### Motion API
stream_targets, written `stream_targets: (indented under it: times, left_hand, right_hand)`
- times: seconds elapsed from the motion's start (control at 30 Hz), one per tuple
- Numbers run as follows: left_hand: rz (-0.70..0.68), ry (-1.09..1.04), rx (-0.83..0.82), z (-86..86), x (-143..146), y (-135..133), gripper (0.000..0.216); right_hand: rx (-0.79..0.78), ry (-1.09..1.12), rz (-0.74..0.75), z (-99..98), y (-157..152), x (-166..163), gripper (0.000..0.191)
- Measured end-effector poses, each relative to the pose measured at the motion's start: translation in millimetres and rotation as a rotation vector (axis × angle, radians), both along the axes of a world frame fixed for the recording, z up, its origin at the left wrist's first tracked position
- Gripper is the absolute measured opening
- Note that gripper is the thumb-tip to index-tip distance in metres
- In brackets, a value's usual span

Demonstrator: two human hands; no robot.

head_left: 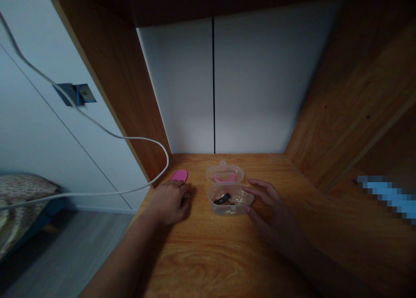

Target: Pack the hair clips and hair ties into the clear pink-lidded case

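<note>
A small clear plastic box [227, 210] stands on the wooden surface, its lid [209, 175] swung back and a pink handle [224, 180] on the lid. Inside lie a black clip-like piece [222, 198] and several thin metallic bits [238, 200]. My right hand [276, 211] has its thumb and index finger around the box's right end, touching it. To the left, my left hand [167, 201] rests with curled fingers at the near edge of a flat pink oval piece [179, 175]. What those fingers hold, if anything, is hidden.
A white cable [143, 138] loops in front of the left wooden side panel [113, 72]. White back panels [253, 94] and a right wooden wall [357, 98] enclose the surface. At far left are an open wall socket hole [85, 93] and a patterned cloth [22, 194].
</note>
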State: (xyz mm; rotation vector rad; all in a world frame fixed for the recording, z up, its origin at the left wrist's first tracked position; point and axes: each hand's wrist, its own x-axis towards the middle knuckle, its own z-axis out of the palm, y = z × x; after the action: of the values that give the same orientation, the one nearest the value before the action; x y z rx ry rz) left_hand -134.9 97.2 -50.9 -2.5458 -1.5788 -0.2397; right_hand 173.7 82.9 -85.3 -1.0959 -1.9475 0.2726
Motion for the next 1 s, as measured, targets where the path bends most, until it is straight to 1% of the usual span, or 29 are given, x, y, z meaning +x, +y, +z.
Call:
stream_targets:
  times: [0.07, 0.17, 0.4, 0.67, 0.83, 0.9, 1.0]
  left_hand:
    - [0.005, -0.017, 0.009, -2.5, 1.4, 0.6, 0.02]
    - [0.007, -0.075, 0.011, -9.4, 3.6, 3.5, 0.018]
    - [-0.068, -0.312, 0.008, -23.9, 13.4, 6.4, 0.017]
    - [-0.086, -0.467, 0.007, -29.6, 21.9, 4.7, 0.01]
    - [-0.039, -0.53, 0.035, -30.3, 24.3, 3.8, 0.008]
    - [-0.029, -0.543, 0.039, -30.9, 24.0, 4.0, 0.014]
    - [-0.059, -0.532, 0.017, -32.2, 22.4, 5.3, 0.027]
  right_hand:
    - [-0.003, 0.005, -0.006, 1.1, -0.3, -0.3, 0.037]
    - [-0.002, 0.011, -0.012, 1.1, 0.1, -0.4, 0.036]
    - [0.018, 0.01, -0.004, 0.1, 0.8, 0.1, 0.035]
    - [0.003, 0.003, 0.003, 1.2, 1.7, -0.8, 0.033]
    - [-0.007, 0.008, 0.008, 1.4, 1.0, -0.5, 0.034]
    - [-0.012, 0.008, 0.0, 1.2, 0.8, -0.3, 0.033]
    - [-0.014, 0.005, -0.007, 0.8, 0.5, 0.3, 0.033]
